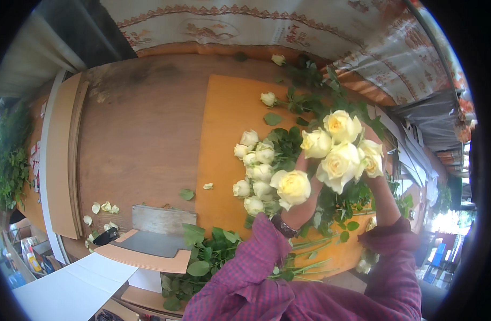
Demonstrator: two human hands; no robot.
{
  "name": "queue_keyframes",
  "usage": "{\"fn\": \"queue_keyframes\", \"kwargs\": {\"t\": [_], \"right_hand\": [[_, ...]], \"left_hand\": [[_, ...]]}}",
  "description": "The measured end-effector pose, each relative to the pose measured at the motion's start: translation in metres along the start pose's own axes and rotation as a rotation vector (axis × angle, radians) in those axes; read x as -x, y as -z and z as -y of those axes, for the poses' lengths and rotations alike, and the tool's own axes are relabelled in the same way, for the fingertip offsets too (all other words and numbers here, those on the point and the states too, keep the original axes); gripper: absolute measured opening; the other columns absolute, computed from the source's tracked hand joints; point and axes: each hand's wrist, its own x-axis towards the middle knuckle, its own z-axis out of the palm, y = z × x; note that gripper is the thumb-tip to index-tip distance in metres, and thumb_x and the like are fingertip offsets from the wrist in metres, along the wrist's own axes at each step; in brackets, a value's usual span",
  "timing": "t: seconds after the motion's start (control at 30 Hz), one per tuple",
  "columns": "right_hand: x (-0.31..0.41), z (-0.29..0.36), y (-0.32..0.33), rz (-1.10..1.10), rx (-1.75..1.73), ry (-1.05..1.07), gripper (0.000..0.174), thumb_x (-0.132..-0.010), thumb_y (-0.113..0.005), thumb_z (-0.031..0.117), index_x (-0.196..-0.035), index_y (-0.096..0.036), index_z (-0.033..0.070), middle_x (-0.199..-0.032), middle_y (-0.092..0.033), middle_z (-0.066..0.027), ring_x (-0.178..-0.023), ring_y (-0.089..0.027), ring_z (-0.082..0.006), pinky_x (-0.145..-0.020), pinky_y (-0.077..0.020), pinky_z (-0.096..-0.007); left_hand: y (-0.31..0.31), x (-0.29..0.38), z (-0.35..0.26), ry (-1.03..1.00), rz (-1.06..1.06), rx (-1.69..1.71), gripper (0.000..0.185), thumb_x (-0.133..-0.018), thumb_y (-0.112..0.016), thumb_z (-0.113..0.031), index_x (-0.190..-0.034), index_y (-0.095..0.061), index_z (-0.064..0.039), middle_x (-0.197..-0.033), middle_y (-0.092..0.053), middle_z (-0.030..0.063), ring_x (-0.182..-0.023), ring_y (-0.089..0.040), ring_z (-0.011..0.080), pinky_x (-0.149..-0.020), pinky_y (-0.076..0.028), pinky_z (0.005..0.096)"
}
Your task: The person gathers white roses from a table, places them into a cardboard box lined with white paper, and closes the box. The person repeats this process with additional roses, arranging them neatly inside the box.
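Note:
Several large pale-yellow roses [338, 160] are raised in front of me, their open blooms turned up toward my view. My right hand [373, 138] is behind the right-hand blooms and grips the bunch; its fingers are mostly covered. Under the left blooms is my left hand [305, 160], whose fingers are largely hidden too, so its grip does not show. One separate open rose [291, 188] covers part of my left forearm, above a dark wristband [285, 226]. Left of the hands, a cluster of smaller cream roses [259, 172] lies on an orange sheet [223, 108].
Single roses [268, 99] and leafy stems [309, 102] lie at the back. Leafy cuttings [207, 252] spread near my left sleeve. A metal plate [164, 218], a cardboard piece [149, 252], loose petals [105, 206] and stacked cardboard sheets [66, 160] are farther left.

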Motion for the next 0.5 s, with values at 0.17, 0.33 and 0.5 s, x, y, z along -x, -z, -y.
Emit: {"fn": "queue_keyframes", "kwargs": {"t": [0.17, 0.33, 0.5], "right_hand": [[0.000, 0.034, 0.004, 0.048, -0.107, 0.151, 0.040, -0.081, -0.083, 0.017, -0.113, -0.067, 0.001, -0.121, -0.068, -0.0171, -0.123, -0.063, -0.0344, -0.116, -0.0431, -0.0498], [-0.009, 0.064, -0.001, 0.020, -0.114, 0.145, 0.052, -0.080, -0.084, 0.019, -0.126, -0.066, 0.002, -0.130, -0.065, -0.0169, -0.123, -0.064, -0.0327, -0.114, -0.0437, -0.0460], [-0.013, 0.075, 0.014, 0.153, -0.177, 0.094, 0.056, -0.080, -0.081, 0.006, -0.134, -0.067, 0.002, -0.132, -0.065, -0.0144, -0.125, -0.063, -0.0305, -0.108, -0.0470, -0.0361]], "left_hand": [[0.013, 0.019, 0.028, -0.041, 0.202, -0.945, 0.057, -0.103, -0.063, -0.024, -0.154, -0.046, -0.005, -0.152, -0.053, 0.0155, -0.136, -0.053, 0.0352, -0.118, -0.037, 0.0499], [0.024, 0.014, 0.043, -0.121, 0.442, -1.398, 0.053, -0.101, -0.063, -0.023, -0.151, -0.052, -0.010, -0.149, -0.056, 0.0154, -0.136, -0.054, 0.0379, -0.116, -0.039, 0.0539], [0.027, 0.014, 0.040, -0.279, 0.067, -0.899, 0.046, -0.099, -0.066, -0.019, -0.143, -0.059, -0.009, -0.140, -0.062, 0.0163, -0.133, -0.057, 0.0378, -0.113, -0.044, 0.0513]]}}
